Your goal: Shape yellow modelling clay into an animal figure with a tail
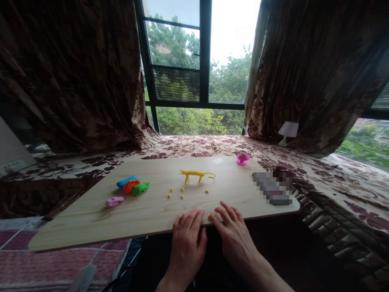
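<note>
My left hand (188, 233) lies at the near edge of the wooden board, fingers stretched forward on its surface, with nothing visible in it. My right hand (233, 232) rests beside it with its fingers apart. A small yellow clay ball (208, 217) lies at the tip of the right index finger, seemingly touching it. Farther back stands a yellow clay animal (194, 174) with a long thin body, legs and a curled tail. Several little yellow clay pieces (182, 189) are scattered in front of it.
Blue (126, 181), orange (131, 187), green (140, 189) and pink clay lumps (114, 201) sit left on the board (91, 219). A pink stand-like object (242, 158) is at the back right, near a blurred grey object (272, 188). A small lamp (288, 129) stands beyond.
</note>
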Motion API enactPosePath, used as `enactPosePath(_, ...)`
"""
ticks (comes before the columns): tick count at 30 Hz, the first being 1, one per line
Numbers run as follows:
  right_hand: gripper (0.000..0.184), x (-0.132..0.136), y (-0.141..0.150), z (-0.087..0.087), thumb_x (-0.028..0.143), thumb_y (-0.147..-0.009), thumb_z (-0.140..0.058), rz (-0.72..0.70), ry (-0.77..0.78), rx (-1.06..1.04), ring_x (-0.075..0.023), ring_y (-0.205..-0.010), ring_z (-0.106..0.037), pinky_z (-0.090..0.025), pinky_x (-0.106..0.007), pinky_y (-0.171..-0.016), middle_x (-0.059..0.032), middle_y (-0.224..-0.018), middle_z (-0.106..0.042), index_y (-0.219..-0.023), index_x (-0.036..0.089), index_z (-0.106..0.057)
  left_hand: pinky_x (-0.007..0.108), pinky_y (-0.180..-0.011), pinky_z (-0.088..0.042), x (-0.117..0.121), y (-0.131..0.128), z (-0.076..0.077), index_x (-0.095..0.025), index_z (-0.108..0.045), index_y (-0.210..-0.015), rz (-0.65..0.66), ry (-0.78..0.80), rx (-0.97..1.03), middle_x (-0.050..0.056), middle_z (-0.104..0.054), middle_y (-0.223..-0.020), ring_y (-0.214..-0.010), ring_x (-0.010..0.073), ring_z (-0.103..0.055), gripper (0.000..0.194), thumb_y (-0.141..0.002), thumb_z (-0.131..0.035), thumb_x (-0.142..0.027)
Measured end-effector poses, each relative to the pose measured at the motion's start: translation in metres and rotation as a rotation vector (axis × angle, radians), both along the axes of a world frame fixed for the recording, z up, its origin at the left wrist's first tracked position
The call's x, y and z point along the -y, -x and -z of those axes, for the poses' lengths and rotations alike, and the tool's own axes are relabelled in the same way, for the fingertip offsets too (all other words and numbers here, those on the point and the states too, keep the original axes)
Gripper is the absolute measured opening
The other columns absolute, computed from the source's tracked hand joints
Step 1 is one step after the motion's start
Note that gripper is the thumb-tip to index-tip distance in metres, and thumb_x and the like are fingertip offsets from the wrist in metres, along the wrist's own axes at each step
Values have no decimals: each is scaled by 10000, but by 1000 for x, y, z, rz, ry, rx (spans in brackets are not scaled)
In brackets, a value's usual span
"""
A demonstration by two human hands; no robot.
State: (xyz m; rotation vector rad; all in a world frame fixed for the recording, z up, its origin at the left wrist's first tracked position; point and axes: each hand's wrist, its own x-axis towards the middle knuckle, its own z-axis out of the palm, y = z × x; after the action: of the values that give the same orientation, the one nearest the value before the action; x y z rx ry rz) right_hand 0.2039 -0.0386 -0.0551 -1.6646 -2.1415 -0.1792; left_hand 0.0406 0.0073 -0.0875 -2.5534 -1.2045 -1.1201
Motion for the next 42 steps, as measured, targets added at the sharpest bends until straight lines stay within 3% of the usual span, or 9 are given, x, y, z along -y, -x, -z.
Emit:
enactPosePath(13, 399, -6, -2, -6, 162, -850, -465, 4, 39, 9, -243, -1335, -186, -147, -439, -1073, -67, -1317, -447, -1239, 245, -485, 467, -991, -328, -1, -1, -3, -195, -497, -1204, 3, 3, 19, 84, -574, -1184, -1124, 248, -484, 391, -816, -462, -161)
enactPosePath(21, 555, 7, -4, 2, 78, -790, -456, -37, 33, 10, -237, -1333, -190, -149, -444, -1074, -56, -1326, -437, -1306, 279, -413, 436, -905, -380, -9, -11, -28, -252, -625, -995, 34, 144, 58, 42, -606, -968, -944, 214, -539, 231, -828, -474, -204)
enactPosePath(25, 574, 9, -7, -3, 9, -747, -403, -31, 25, -53, -211, -1318, -228, -201, -411, -1065, -49, -1298, -463, -1264, 252, -464, 425, -892, -370, -7, -14, -36, -252, -647, -853, 67, 208, 56, 27, -594, -874, -888, 203, -533, 174, -822, -483, -204)
enactPosePath(29, 556, 6, -12, -6, 9, -726, -400, 16, 4, -111, -224, -1311, -237, -237, -417, -1048, -65, -1296, -462, -1231, 220, -498, 413, -892, -359, -7, -14, -35, -245, -638, -827, 66, 223, 84, 24, -590, -867, -883, 199, -526, 148, -822, -492, -218)
enactPosePath(36, 541, 5, -6, -2, 22, -739, -419, 3, 3, -106, -231, -1296, -267, -256, -434, -1033, -48, -1275, -481, -1210, 273, -506, 415, -881, -358, -8, -17, -34, -247, -635, -838, 64, 216, 99, 25, -593, -865, -879, 204, -529, 150, -809, -495, -202)
enactPosePath(42, 516, 7, -6, 0, 39, -754, -435, -11, -4, -100, -227, -1304, -255, -214, -435, -1052, -51, -1265, -491, -1211, 268, -506, 407, -871, -365, -8, -16, -35, -240, -636, -823, 62, 232, 102, 29, -594, -862, -877, 204, -532, 136, -802, -504, -209)
